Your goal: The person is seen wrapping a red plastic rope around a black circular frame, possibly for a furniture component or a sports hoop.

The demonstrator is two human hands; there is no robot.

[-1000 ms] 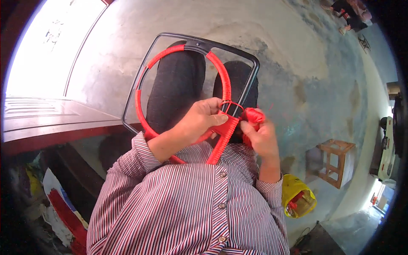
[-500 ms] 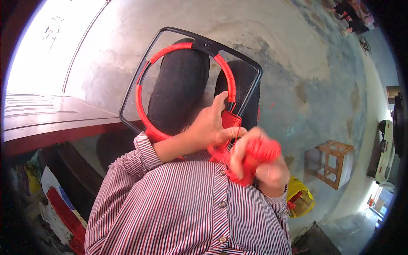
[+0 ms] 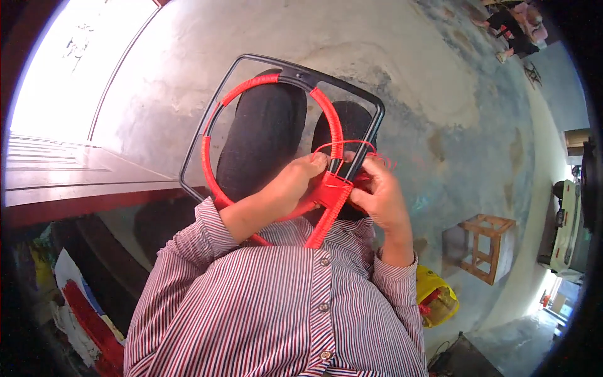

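A black metal frame (image 3: 207, 103) with a round ring (image 3: 336, 122) inside it rests over my lap. Red cord is wound tightly round much of the ring, and bare black stretches show between the wrapped parts. My left hand (image 3: 301, 176) is closed on the ring's right side at a bare stretch, thumb and fingertips pinching there. Beside the frame's right bar, my right hand (image 3: 381, 191) is closed with its fingertips behind the bar. A loose loop of red cord (image 3: 348, 142) arcs over both hands. The bundle of cord is mostly hidden behind the right fingers.
A wooden stool (image 3: 487, 248) lies on its side on the concrete floor to the right. Near my right elbow is a yellow bag (image 3: 436, 295). A dark red wooden panel (image 3: 94, 173) stands at the left. Another person (image 3: 515, 31) is far off at the upper right.
My right hand has moved up and inward with the red cord bundle, from in front of my chest to the frame's right bar. A cord loop now arcs across the ring.
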